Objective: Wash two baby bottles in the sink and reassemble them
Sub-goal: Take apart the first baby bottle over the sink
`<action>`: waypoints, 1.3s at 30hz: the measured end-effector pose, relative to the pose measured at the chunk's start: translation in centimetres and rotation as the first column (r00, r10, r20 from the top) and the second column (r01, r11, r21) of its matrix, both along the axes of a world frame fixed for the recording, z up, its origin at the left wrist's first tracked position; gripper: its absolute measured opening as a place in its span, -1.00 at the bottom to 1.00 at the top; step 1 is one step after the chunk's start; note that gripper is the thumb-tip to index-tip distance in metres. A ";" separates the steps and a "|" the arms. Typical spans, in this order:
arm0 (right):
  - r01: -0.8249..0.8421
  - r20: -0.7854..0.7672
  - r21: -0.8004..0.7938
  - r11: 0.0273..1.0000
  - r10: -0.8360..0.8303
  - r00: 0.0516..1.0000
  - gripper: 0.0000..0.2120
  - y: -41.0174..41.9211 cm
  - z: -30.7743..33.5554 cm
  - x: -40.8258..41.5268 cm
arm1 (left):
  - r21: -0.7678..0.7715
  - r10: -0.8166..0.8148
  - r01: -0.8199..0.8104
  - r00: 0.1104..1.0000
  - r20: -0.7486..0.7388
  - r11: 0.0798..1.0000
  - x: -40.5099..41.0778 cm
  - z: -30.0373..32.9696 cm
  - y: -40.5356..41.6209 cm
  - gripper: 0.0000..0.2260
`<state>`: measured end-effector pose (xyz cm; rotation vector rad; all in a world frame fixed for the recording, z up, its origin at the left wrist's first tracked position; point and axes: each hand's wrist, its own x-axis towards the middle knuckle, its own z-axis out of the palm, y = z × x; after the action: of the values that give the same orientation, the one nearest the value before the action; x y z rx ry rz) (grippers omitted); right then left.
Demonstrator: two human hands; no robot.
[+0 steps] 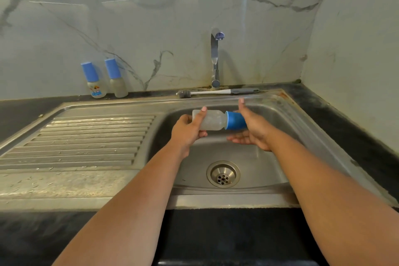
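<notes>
A clear baby bottle (pixel 210 122) with a blue cap (pixel 234 121) lies sideways in the air over the sink basin (pixel 248 164). My left hand (pixel 187 129) grips the bottle's body near its base. My right hand (pixel 252 127) is at the cap end with the thumb raised and the fingers stretched out below, so the cap sits between them without being clasped. Two more blue-capped bottles stand upright on the counter at the back left, one with a printed label (pixel 94 84), one plain (pixel 117 81).
A bottle brush (pixel 216 92) lies on the ledge behind the basin, below the faucet (pixel 215 58). No water is running. The ribbed drainboard (pixel 86 136) spreads to the left. The drain (pixel 223 174) is in the basin floor. Marble walls close in the back and right.
</notes>
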<state>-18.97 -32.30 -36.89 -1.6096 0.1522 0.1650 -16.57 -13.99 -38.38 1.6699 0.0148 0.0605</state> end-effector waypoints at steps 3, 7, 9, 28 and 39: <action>0.004 0.004 0.021 1.000 -0.004 1.000 -0.53 -0.3 -0.2 0.2 | 0.001 0.003 -0.003 1.000 -0.016 1.000 -0.1 0.1 0.3 -0.52; -0.050 0.146 0.155 0.987 0.027 0.989 -0.67 -1.0 -0.2 0.0 | 0.106 0.095 -0.081 0.987 -0.129 0.991 -0.2 0.2 0.1 -0.47; -0.026 0.199 0.173 0.985 -0.009 0.980 -0.55 -1.2 -0.1 0.1 | 0.078 0.131 -0.119 0.977 -0.167 0.990 0.2 0.5 0.4 -0.45; 0.124 0.023 -0.416 0.901 -0.126 0.992 -0.54 -3.2 -2.4 1.5 | 0.718 0.012 0.257 0.938 -0.346 0.647 0.9 -2.5 1.4 -0.40; 0.051 0.041 -0.388 0.920 -0.038 0.998 -0.49 -3.6 -2.0 0.8 | 0.761 0.094 0.449 0.831 -0.548 0.468 2.5 -3.9 3.2 -0.45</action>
<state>-18.13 -35.86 -38.85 -2.0037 0.2059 0.0744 -14.08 -10.77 -42.24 2.6908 0.2596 -0.7022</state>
